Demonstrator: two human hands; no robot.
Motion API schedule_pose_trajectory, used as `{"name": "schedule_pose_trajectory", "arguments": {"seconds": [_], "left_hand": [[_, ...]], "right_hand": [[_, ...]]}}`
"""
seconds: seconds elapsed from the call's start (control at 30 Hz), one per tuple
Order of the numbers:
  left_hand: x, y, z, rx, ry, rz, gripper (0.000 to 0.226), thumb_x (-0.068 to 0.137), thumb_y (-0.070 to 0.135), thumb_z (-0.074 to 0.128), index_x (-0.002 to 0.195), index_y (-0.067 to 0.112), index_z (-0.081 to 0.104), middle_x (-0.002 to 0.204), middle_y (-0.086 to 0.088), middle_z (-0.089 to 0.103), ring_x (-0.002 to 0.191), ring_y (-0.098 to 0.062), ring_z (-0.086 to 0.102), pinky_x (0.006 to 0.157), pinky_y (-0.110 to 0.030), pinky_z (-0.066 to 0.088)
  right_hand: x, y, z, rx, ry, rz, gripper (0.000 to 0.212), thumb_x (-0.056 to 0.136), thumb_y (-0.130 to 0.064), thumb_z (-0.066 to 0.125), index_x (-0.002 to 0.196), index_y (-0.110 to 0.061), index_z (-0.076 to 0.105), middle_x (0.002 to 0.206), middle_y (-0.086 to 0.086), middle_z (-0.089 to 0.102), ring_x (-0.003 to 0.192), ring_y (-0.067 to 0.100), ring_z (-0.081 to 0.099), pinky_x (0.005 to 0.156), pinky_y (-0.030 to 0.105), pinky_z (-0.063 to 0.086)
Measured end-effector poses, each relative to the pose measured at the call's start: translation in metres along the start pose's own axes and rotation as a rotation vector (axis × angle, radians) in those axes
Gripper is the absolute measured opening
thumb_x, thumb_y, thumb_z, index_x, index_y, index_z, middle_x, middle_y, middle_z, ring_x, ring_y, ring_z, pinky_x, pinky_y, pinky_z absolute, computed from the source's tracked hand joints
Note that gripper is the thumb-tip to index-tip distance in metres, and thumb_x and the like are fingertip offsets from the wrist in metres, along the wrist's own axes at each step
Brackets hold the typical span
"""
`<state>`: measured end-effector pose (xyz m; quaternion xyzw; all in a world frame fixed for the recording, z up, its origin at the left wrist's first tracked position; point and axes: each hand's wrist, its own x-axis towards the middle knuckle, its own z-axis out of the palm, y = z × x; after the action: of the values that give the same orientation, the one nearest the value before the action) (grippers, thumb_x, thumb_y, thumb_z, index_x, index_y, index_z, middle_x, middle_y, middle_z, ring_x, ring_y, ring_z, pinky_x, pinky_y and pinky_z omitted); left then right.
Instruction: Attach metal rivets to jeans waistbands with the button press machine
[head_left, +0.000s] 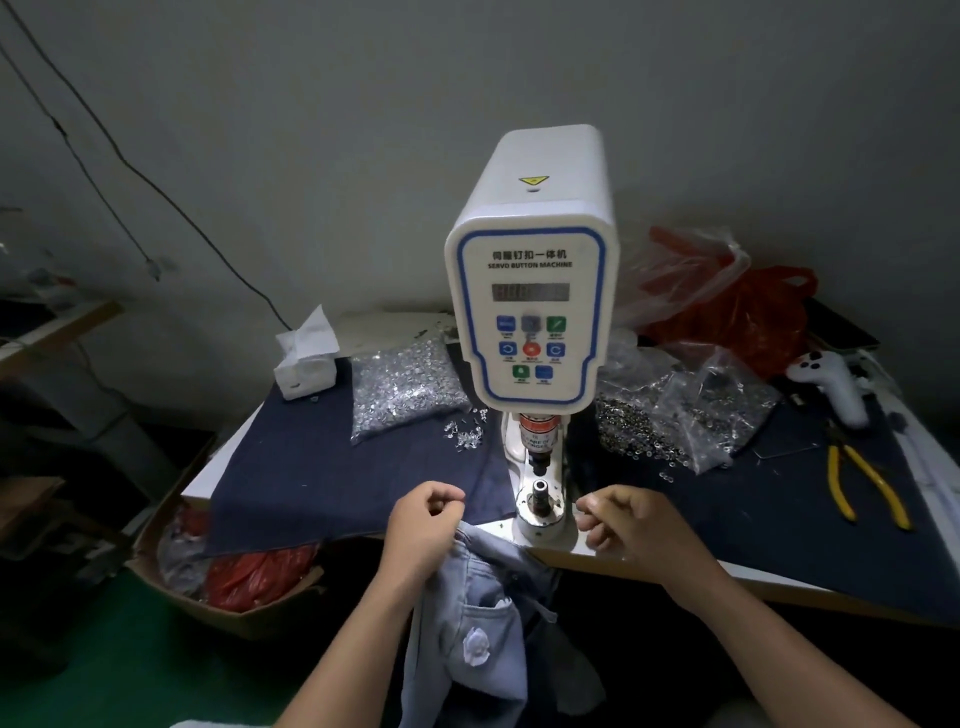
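Nearest of all, the pale blue jeans (483, 618) hang over the near edge of the surface (649, 564), a pocket and a small white flower patch facing up, their top edge drawn up toward the press so the waistband can probably be fed onto it. The left hand (423, 525) sits at that top edge with fingers curled; it seems to pinch something small between thumb and forefinger, perhaps a rivet, but it is too small to tell, and the heel of the hand rests against the cloth. Just right of it stands the lower die (540, 493) of the white button machine (532, 291), bare and with nothing laid on it, directly under the upper punch. The right hand (631, 522) hovers just beside the die on the other side, fingers loosely curled, and I cannot tell whether it holds anything. On the far left lie a tissue box (306, 361), a dark cloth (332, 467), a clear bag of silver studs (402, 384) and a few loose ones (465, 434) within easy reach. To the right are another bag of metal rings (675, 415), red plastic bags (737, 312), a white controller (831, 382) and yellow pliers (865, 486). Nothing blocks the die.
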<state>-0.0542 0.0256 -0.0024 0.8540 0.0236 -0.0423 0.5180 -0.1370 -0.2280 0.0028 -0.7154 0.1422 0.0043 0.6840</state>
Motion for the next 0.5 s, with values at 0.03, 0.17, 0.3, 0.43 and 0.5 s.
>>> {"name": "schedule_pose_trajectory", "arguments": {"seconds": [0.03,0.17,0.3,0.43,0.5], "left_hand": [[-0.003,-0.002,-0.002,-0.043,-0.002,-0.018,0.02,0.091,0.003,0.067,0.086,0.02,0.075,0.084,0.001,0.074,0.073,-0.01,0.064,0.074,-0.034,0.056],[-0.015,-0.006,-0.003,-0.103,0.005,-0.003,0.022,0.092,-0.001,0.064,0.087,0.018,0.073,0.081,0.005,0.072,0.067,-0.004,0.06,0.065,-0.025,0.053],[-0.025,-0.003,-0.004,-0.178,-0.023,-0.007,0.026,0.086,-0.005,0.057,0.081,0.017,0.071,0.078,0.004,0.069,0.071,-0.009,0.06,0.066,-0.022,0.046],[-0.031,-0.002,-0.006,-0.122,-0.031,0.026,0.018,0.07,0.01,0.053,0.073,0.022,0.066,0.064,0.009,0.062,0.058,-0.009,0.048,0.056,-0.022,0.037],[-0.031,-0.002,-0.006,-0.039,-0.029,0.06,0.016,0.067,0.018,0.052,0.072,0.025,0.065,0.062,0.011,0.063,0.055,-0.005,0.05,0.054,-0.018,0.038]], "right_hand": [[-0.001,0.0,0.001,-0.036,0.012,-0.014,0.019,0.097,-0.014,0.065,0.083,-0.01,0.078,0.079,0.009,0.075,0.064,0.015,0.065,0.061,0.028,0.055],[-0.006,-0.001,0.007,-0.214,0.039,-0.097,0.015,0.096,-0.014,0.067,0.083,-0.012,0.075,0.075,0.003,0.076,0.061,0.011,0.067,0.065,0.025,0.056],[-0.009,-0.003,0.01,-0.335,0.054,-0.151,0.016,0.094,-0.019,0.069,0.079,-0.018,0.074,0.072,-0.004,0.075,0.06,0.005,0.066,0.064,0.02,0.051],[-0.011,-0.002,0.01,-0.35,0.043,-0.164,0.017,0.094,-0.019,0.069,0.077,-0.02,0.073,0.071,-0.006,0.074,0.061,0.003,0.068,0.062,0.014,0.048],[-0.01,0.0,0.01,-0.37,0.042,-0.173,0.017,0.093,-0.02,0.07,0.077,-0.021,0.073,0.07,-0.007,0.074,0.061,0.001,0.067,0.062,0.013,0.047]]}}
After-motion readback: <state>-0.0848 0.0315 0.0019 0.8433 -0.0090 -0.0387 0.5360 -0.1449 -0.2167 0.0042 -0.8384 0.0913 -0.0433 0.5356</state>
